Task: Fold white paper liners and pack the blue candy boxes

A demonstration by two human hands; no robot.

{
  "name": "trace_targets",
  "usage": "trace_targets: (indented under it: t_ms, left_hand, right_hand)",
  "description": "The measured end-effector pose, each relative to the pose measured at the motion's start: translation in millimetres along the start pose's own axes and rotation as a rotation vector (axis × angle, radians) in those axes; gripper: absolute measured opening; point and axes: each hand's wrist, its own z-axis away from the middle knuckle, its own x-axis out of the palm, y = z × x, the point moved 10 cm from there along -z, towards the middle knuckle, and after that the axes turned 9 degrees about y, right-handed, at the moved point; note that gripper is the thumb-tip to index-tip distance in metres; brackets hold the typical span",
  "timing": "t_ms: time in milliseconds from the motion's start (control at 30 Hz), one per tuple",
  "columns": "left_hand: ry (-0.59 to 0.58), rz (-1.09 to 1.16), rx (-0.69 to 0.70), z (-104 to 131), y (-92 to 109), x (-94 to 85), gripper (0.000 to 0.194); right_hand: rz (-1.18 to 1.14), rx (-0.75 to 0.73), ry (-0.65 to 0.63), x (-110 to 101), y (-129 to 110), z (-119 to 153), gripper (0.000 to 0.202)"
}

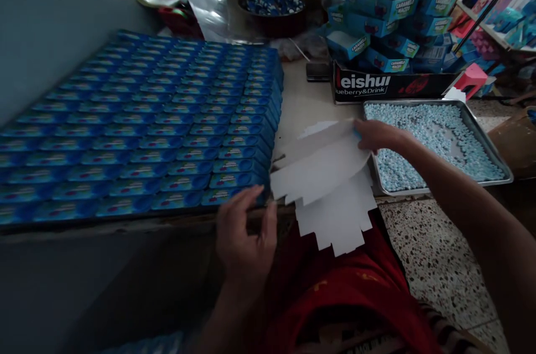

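My right hand (374, 135) grips the far right end of a flat die-cut carton blank (322, 167), its pale side up and its near left end reaching toward my left hand. Beneath it lie more white carton blanks (335, 217) with notched edges, overhanging the table edge above my lap. Empty, my left hand (247, 228) hovers just left of the lifted blank, thumb and fingers apart. Close beyond those fingers is the front corner of a large block of blue printed boxes (167, 125), packed in tight rows.
A metal tray (385, 191) of small light-blue candies stands at the right. Behind it, a black carton (389, 87) holds several open blue boxes (389, 8). A round bowl (272, 22) of blue-and-white pieces and a clear plastic bag (205, 8) are at the back.
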Motion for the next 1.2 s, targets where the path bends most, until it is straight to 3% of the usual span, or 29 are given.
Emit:
trace_targets:
  t_ms: [67,133,200,267,333,433,567,700,767,833,933,1000,1100,1167,1200]
  left_hand:
    - [-0.076,0.003,-0.205,29.6,-19.2,10.3,0.024]
    - [-0.283,0.119,-0.48,63.5,-40.8,44.8,0.04]
    - [-0.384,0.276,-0.711,83.7,-53.9,77.2,0.057]
    - [-0.3,0.367,-0.817,77.8,-64.4,92.6,0.064]
    - [-0.219,0.362,-0.793,59.4,-71.3,97.8,0.059]
    - [-0.219,0.306,-0.691,39.4,-75.6,99.7,0.051]
    - [-0.153,0.314,-0.656,40.5,-81.4,94.6,0.045]
    - [-0.106,0.35,-0.65,43.0,-83.5,101.0,0.057]
    - [-0.08,0.316,-0.617,35.6,-85.2,104.4,0.065]
    - [-0.061,0.267,-0.603,25.8,-89.8,108.6,0.07]
    - [-0.076,0.231,-0.633,13.4,-98.4,119.7,0.072]
    - [-0.088,0.228,-0.675,8.4,-102.4,127.2,0.069]
    - [-0.103,0.275,-0.748,6.7,-104.3,139.2,0.062]
    - [-0.113,0.351,-0.795,8.0,-103.4,147.5,0.066]
    - [-0.121,0.378,-0.816,8.9,-102.9,150.8,0.071]
  right_hand:
    - [-0.216,0.195,0.014,10.1,35.5,47.2,0.04]
    - [-0.454,0.367,0.086,30.4,54.0,94.9,0.03]
    - [-0.627,0.456,0.095,61.9,49.7,130.6,0.025]
    - [-0.707,0.496,0.075,90.3,34.6,148.0,0.024]
    - [-0.721,0.507,0.055,107.0,20.3,148.8,0.026]
    - [-0.593,0.439,0.028,109.8,6.5,132.5,0.023]
    - [-0.359,0.367,0.081,95.8,2.3,118.0,0.03]
    - [-0.333,0.325,0.057,84.5,0.1,135.6,0.062]
    - [-0.3,0.295,0.046,71.7,2.8,148.3,0.06]
    - [-0.288,0.302,0.143,47.1,12.1,150.7,0.042]
    - [-0.357,0.271,0.411,3.4,18.6,116.8,0.03]
    - [-0.438,0.208,0.44,-4.9,9.9,65.8,0.035]
    - [-0.635,0.172,0.129,30.9,-15.8,-21.0,0.043]
    - [-0.767,0.206,-0.046,60.4,-30.4,-53.6,0.034]
    - [-0.816,0.243,-0.074,71.8,-33.1,-60.2,0.032]
